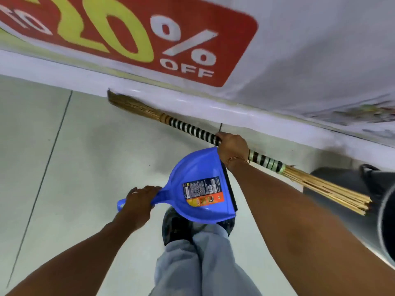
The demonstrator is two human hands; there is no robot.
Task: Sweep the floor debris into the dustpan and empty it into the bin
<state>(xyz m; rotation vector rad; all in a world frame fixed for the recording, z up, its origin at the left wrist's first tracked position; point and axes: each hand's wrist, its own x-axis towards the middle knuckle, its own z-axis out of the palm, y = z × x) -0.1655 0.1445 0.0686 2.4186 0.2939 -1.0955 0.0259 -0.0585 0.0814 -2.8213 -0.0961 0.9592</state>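
My left hand (140, 200) grips the handle of a blue plastic dustpan (201, 186), held above the floor over my shoe, its labelled inside facing up and its black lip toward the right. My right hand (233, 147) is closed around the black-and-white banded grip of a stick broom (188, 128). The brush end of the broom touches the floor by the white skirting at the left, and the bundled stick ends point right, toward a dark bin (350, 201). I see no debris in the dustpan.
A wall banner (132, 39) in red with "% OFF" runs along the top above a white skirting (192, 103). Pale floor tiles (74, 157) spread to the left. My shoe (177, 228) and trouser leg are below the dustpan.
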